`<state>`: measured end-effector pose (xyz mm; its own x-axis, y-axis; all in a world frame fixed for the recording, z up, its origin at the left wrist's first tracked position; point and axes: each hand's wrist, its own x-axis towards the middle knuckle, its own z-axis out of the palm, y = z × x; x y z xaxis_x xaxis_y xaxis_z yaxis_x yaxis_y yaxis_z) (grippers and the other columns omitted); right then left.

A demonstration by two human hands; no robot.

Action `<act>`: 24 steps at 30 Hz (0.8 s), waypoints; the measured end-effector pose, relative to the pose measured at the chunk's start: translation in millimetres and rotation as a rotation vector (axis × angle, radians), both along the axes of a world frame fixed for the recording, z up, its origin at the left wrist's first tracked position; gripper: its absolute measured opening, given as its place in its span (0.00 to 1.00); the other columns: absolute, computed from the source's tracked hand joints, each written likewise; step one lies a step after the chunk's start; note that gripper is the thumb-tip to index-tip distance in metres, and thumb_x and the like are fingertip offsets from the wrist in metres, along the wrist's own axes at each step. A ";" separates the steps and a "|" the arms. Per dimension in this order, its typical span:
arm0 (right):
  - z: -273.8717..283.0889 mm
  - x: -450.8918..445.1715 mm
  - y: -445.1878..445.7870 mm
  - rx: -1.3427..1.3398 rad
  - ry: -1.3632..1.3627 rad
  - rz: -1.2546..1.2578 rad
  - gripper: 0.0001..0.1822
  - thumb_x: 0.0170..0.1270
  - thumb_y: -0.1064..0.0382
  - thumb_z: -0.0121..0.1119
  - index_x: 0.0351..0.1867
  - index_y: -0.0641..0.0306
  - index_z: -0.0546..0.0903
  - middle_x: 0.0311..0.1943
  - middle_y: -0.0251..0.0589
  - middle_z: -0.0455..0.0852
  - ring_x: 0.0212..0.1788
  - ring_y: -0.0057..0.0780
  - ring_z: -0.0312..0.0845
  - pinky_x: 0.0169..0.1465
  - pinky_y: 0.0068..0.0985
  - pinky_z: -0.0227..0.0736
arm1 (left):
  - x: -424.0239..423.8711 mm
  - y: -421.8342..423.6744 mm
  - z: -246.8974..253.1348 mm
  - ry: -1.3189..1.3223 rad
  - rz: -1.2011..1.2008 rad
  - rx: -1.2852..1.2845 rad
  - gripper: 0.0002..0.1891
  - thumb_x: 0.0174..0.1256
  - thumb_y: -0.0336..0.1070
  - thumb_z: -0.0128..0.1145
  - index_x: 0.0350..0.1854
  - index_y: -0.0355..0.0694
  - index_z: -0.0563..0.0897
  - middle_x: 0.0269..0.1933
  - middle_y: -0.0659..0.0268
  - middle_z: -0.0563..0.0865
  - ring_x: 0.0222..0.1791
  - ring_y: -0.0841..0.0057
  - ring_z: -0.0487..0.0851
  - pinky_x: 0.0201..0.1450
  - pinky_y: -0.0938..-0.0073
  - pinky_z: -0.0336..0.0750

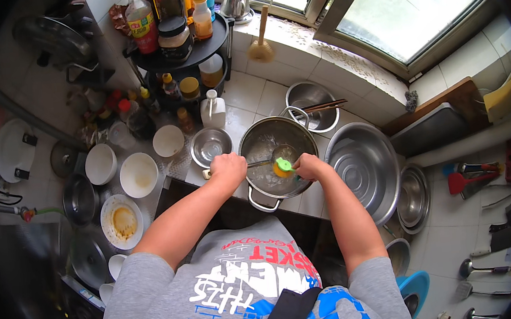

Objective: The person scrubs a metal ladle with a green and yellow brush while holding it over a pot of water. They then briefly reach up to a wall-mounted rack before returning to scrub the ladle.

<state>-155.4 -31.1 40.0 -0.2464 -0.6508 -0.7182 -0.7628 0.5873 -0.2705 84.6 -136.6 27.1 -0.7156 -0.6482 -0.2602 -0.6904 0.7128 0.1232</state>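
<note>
A two-handled steel pot [274, 124] with water in it stands at the counter's front edge. My left hand [229, 173] grips the handle of a metal ladle [286, 150] that reaches across the pot, its round head low inside. In my right hand [310, 167] is a green and yellow scrubber [283, 165], over the pot and against or just above the ladle head; contact is hard to tell. A small steel bowl [211, 146] sits beside my left hand.
A large steel basin [367, 171] stands right of the pot. Behind, a steel bowl [311, 94] carries chopsticks [324, 105]. White bowls [139, 175] and a stained plate [121, 221] lie left. A black rack [216, 36] holds bottles; utensils hang on the right wall.
</note>
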 end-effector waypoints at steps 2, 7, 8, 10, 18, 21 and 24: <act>-11.2 8.0 -0.1 -0.209 0.320 0.138 0.14 0.61 0.66 0.54 0.45 0.61 0.87 0.33 0.51 0.89 0.32 0.45 0.88 0.37 0.38 0.83 | 1.5 -1.1 -0.8 0.002 0.014 0.007 0.15 0.68 0.40 0.51 0.31 0.42 0.90 0.34 0.57 0.89 0.35 0.59 0.90 0.36 0.60 0.83; -40.7 21.7 4.6 -0.320 0.260 0.053 0.13 0.61 0.63 0.55 0.43 0.57 0.87 0.42 0.56 0.88 0.46 0.50 0.86 0.51 0.42 0.80 | -5.3 -3.1 -0.2 0.012 0.036 0.017 0.14 0.67 0.40 0.51 0.32 0.42 0.90 0.35 0.58 0.90 0.38 0.60 0.90 0.39 0.60 0.83; -46.0 15.8 8.7 -0.298 0.210 0.064 0.14 0.60 0.64 0.55 0.45 0.59 0.86 0.43 0.56 0.88 0.47 0.51 0.86 0.52 0.42 0.80 | -5.6 -2.9 0.9 0.004 0.018 0.013 0.14 0.67 0.40 0.51 0.32 0.43 0.90 0.36 0.58 0.90 0.38 0.60 0.90 0.38 0.60 0.83; -42.1 5.9 13.9 -0.257 0.108 0.089 0.16 0.60 0.65 0.56 0.48 0.62 0.86 0.44 0.56 0.88 0.48 0.53 0.85 0.52 0.43 0.80 | -4.7 -3.7 2.5 -0.012 -0.013 0.004 0.14 0.67 0.40 0.51 0.33 0.43 0.90 0.36 0.57 0.90 0.37 0.60 0.90 0.38 0.60 0.83; -42.7 28.1 -12.1 -0.356 0.260 -0.184 0.13 0.61 0.64 0.55 0.44 0.61 0.87 0.42 0.59 0.87 0.48 0.53 0.85 0.53 0.43 0.78 | -1.8 1.1 2.4 0.026 -0.003 -0.023 0.13 0.66 0.39 0.53 0.31 0.43 0.90 0.32 0.57 0.90 0.35 0.60 0.90 0.36 0.61 0.84; -54.3 24.3 -3.3 -0.312 0.058 -0.325 0.13 0.59 0.65 0.57 0.42 0.62 0.88 0.39 0.60 0.87 0.47 0.53 0.85 0.53 0.42 0.78 | -4.3 1.4 1.5 0.036 0.012 -0.053 0.13 0.65 0.39 0.53 0.30 0.43 0.90 0.32 0.57 0.90 0.35 0.61 0.91 0.36 0.61 0.84; -54.8 -2.6 5.1 -0.197 0.251 0.023 0.11 0.58 0.65 0.57 0.39 0.63 0.88 0.39 0.59 0.88 0.46 0.53 0.86 0.52 0.41 0.80 | -6.1 -0.8 0.4 0.007 0.017 -0.038 0.13 0.65 0.38 0.52 0.31 0.44 0.91 0.33 0.58 0.90 0.35 0.61 0.91 0.36 0.61 0.84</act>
